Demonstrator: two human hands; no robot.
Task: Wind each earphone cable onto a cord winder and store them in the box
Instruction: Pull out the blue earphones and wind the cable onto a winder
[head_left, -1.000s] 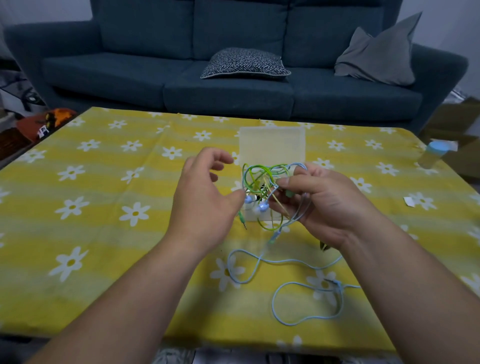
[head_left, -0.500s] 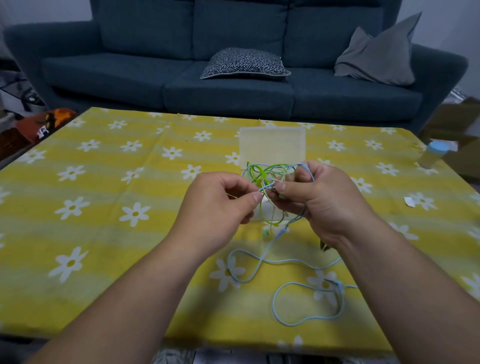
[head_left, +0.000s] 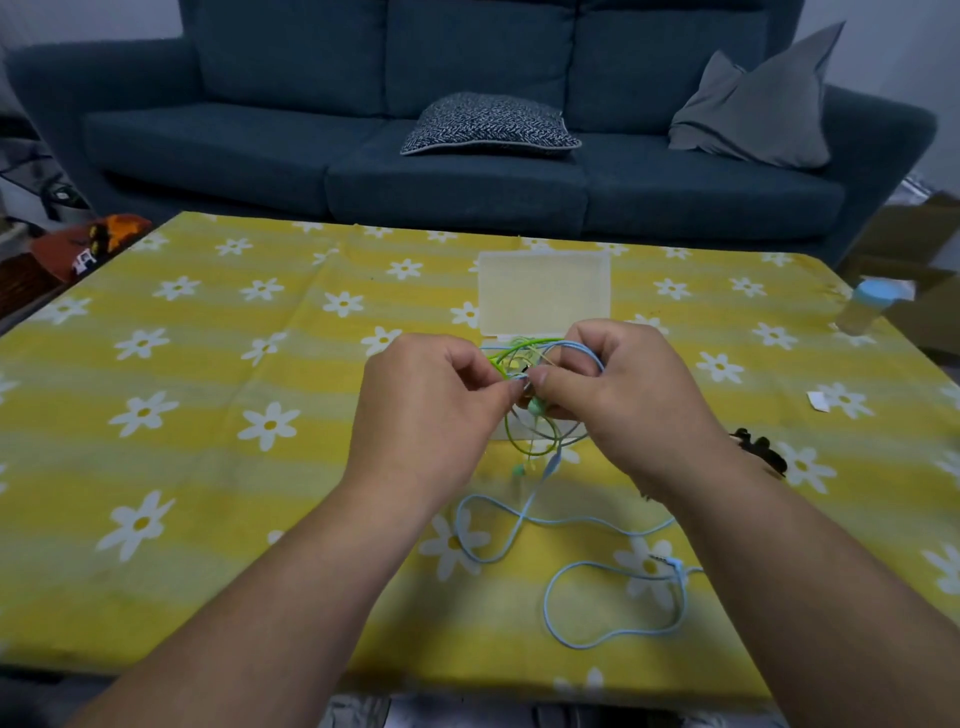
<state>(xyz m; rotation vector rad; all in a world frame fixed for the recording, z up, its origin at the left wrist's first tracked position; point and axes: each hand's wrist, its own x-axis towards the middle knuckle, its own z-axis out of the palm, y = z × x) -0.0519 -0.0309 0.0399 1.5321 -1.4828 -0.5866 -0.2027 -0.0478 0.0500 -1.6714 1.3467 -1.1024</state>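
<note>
In the head view, your hands meet over the middle of the table (head_left: 218, 415), just in front of the clear box (head_left: 543, 291), whose lid lies open toward the sofa (head_left: 467, 192).

Between them you hold a tangle (head_left: 522, 364) of thin earphone cords. A green cable (head_left: 535, 341) and a blue cable (head_left: 592, 521) are looped through each other, with a mint earbud (head_left: 536, 408) showing just under your thumbs.

Your left hand (head_left: 431, 410) has its fingers curled and pinches the tangle's left side between thumb and forefinger. Your right hand (head_left: 628, 400) is curled round the right side, its thumb tip almost touching the left thumb, and blue loops pass over its fingers. The knot sits right at the fingertips of both hands and is lifted off the cloth. Which strand each pinch has hold of I cannot tell.

Below the grip, green loops hang down toward the table. The blue cable drops from the tangle past its inline remote (head_left: 553, 464) and lands on the cloth, then runs toward you and to your right in two slack curves — its plug (head_left: 675, 564) lies near your right forearm.

A small black item (head_left: 761, 449) lies just beside your right wrist. A blue-capped bottle (head_left: 865, 306) stands at the far right edge.
</note>
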